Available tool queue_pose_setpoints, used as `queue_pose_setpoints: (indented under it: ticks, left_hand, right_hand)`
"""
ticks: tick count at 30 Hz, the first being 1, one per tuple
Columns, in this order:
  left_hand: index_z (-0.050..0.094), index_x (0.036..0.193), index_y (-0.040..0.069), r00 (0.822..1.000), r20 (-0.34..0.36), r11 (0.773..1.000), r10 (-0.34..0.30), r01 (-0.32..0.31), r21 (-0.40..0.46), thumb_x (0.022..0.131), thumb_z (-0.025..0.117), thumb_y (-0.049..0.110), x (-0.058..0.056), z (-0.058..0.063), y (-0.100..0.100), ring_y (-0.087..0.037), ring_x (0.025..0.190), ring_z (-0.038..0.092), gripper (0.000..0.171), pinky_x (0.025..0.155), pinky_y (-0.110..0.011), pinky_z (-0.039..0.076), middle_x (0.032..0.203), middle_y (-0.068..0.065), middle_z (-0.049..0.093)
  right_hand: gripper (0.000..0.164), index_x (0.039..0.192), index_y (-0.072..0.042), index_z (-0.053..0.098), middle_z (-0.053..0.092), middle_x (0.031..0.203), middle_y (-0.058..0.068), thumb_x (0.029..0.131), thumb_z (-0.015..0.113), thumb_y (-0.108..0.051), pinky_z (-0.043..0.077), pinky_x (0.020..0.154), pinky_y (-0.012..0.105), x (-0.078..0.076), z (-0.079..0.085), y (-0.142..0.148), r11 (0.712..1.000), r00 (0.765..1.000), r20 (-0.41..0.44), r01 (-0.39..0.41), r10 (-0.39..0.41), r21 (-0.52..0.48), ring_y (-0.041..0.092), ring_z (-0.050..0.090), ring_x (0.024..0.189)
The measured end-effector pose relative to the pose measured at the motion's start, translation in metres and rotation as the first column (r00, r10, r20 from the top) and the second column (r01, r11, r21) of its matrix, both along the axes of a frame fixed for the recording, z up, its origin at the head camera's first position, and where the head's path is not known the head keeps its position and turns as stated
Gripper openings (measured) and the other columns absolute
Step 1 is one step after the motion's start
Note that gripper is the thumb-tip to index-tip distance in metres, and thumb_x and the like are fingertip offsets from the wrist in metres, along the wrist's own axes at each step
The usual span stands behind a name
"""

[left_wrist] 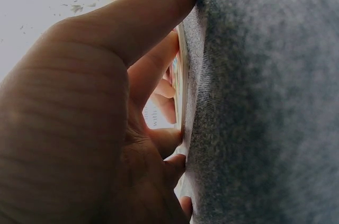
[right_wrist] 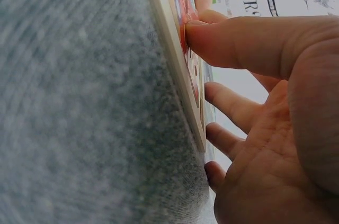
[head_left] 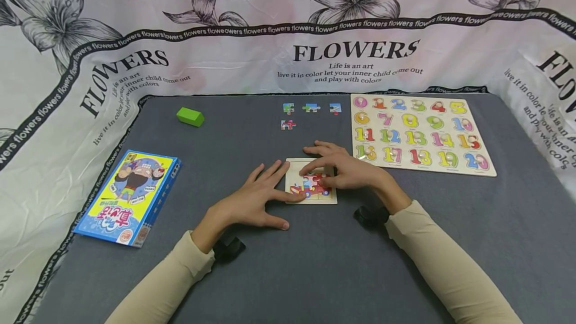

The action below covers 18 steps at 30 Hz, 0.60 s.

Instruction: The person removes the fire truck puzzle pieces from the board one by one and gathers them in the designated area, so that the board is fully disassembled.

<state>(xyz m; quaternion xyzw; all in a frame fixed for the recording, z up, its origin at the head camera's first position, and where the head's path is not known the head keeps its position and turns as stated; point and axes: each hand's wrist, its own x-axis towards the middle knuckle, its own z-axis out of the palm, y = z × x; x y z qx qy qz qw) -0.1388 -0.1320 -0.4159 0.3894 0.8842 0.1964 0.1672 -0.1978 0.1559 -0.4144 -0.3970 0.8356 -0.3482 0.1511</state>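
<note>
A small wooden jigsaw board (head_left: 294, 168) lies flat on the table, with joined pieces of a red vehicle picture (head_left: 318, 189) in its frame. My left hand (head_left: 249, 204) spreads its fingers at the left side, the index fingertip on the picture's lower left. From the right, my right hand (head_left: 348, 168) reaches over the board. Its thumb (right_wrist: 238, 44) presses on the red picture in the right wrist view, while its other fingers stretch across the upper part. These fingers hide part of the board. Several loose jigsaw pieces (head_left: 311, 108) lie beyond the board.
A number puzzle board (head_left: 425, 136) lies at the back right, close to my right hand. On the left is a blue and yellow box (head_left: 128, 196), with a green block (head_left: 190, 117) behind it. A flower-printed sheet (head_left: 252, 64) borders the grey table (head_left: 306, 274).
</note>
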Motion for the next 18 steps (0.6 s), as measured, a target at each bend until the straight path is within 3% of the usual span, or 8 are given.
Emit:
queue_pose_setpoints:
  ticks: [5,10,18]
  left_hand:
    - [0.05,0.149,0.041,1.0,-0.001,1.0,-0.002,0.002,0.002,0.086,0.076,0.055,0.0001,-0.0002,0.0001,-0.034,0.161,-0.003,0.07,0.124,-0.065,-0.002,0.173,-0.012,0.002]
    - [0.051,0.149,0.04,1.0,0.001,1.0,-0.003,0.003,0.01,0.086,0.076,0.055,0.0011,0.0007,-0.0003,-0.035,0.161,-0.002,0.07,0.124,-0.065,-0.002,0.173,-0.013,0.003]
    - [0.05,0.149,0.04,1.0,-0.01,1.0,-0.007,0.007,0.01,0.086,0.076,0.055,0.0003,-0.0006,0.0003,-0.035,0.161,-0.002,0.07,0.124,-0.065,-0.002,0.173,-0.012,0.002]
  right_hand:
    - [0.042,0.125,-0.021,0.074,0.045,0.157,0.019,0.088,0.066,-0.002,0.013,0.117,0.072,0.0005,0.0007,-0.0011,1.0,1.0,-0.027,0.004,-0.004,0.005,0.045,0.023,0.152]
    - [0.038,0.122,-0.024,0.076,0.054,0.147,0.013,0.089,0.069,-0.007,0.025,0.109,0.064,0.0038,0.0042,-0.0039,0.999,0.998,-0.065,0.03,-0.027,0.045,0.035,0.034,0.137]
    - [0.033,0.118,-0.028,0.078,0.059,0.126,0.004,0.089,0.074,-0.014,0.025,0.098,0.052,0.0042,0.005,-0.0055,0.997,0.992,-0.117,0.052,-0.045,0.053,0.025,0.037,0.122]
